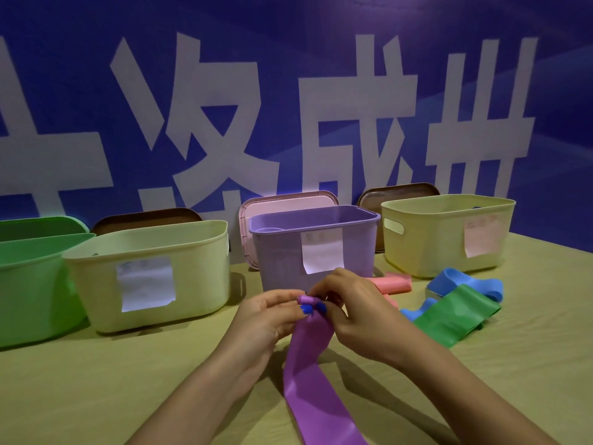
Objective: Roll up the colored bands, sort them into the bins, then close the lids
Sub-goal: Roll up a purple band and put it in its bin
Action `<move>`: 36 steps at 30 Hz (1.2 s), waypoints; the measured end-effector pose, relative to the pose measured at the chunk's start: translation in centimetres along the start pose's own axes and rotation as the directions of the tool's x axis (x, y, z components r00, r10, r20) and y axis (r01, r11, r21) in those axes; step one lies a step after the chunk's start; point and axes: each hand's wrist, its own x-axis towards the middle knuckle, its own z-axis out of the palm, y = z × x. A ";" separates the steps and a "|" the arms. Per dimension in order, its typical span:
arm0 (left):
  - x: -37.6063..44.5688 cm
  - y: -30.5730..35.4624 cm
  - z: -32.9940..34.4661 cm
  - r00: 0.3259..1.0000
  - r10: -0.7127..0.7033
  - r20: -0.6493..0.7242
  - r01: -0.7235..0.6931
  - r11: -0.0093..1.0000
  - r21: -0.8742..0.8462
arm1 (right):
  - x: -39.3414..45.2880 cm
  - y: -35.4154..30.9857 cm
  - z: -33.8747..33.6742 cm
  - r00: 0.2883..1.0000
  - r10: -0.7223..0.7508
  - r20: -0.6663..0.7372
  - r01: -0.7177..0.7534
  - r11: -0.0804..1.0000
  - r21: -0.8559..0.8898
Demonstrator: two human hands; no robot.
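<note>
Pinching rolled end of purple band [309, 358]: left hand [268, 319] and right hand [356, 311], fingertips together, rest trailing over surface [96, 387]. Purple bin [316, 245] just beyond hands. Green band [455, 316], blue band [462, 284], pink band [391, 282] right of right hand.

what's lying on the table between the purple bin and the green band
In the head view, a pink band lies flat between the purple bin and the green band, partly hidden behind the right hand. A blue band end shows there too.
</note>
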 end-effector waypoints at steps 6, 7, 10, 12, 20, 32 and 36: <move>-0.2 0.2 0.0 0.998 0.026 -0.059 -0.029 0.999 -0.046 | 0.1 0.1 0.6 0.999 -0.025 -0.035 0.027 0.997 0.078; -0.3 0.3 0.0 0.997 0.036 -0.065 -0.039 0.998 -0.041 | 0.1 0.2 0.5 0.998 -0.024 -0.050 0.029 0.996 0.090; -0.6 0.7 0.0 0.997 0.059 -0.048 -0.059 0.998 -0.008 | 0.3 0.6 0.2 0.997 -0.008 -0.072 0.016 0.993 0.120; -0.7 0.9 0.2 0.994 0.090 -0.065 -0.088 0.995 0.040 | 0.3 0.6 0.1 0.998 -0.009 -0.068 0.017 0.992 0.127; -0.8 1.2 0.4 0.961 0.263 -0.082 -0.244 0.952 0.185 | 0.5 0.3 -0.1 0.992 0.116 -0.057 -0.099 0.965 0.241; -0.8 1.6 0.1 0.963 0.262 -0.070 -0.252 0.959 0.130 | 0.5 -0.1 -0.8 0.957 0.263 0.123 -0.261 0.591 0.763; -0.6 1.3 -0.1 0.972 0.220 -0.087 -0.207 0.970 0.130 | 0.5 -0.2 -0.5 0.971 0.234 0.052 -0.211 0.736 0.643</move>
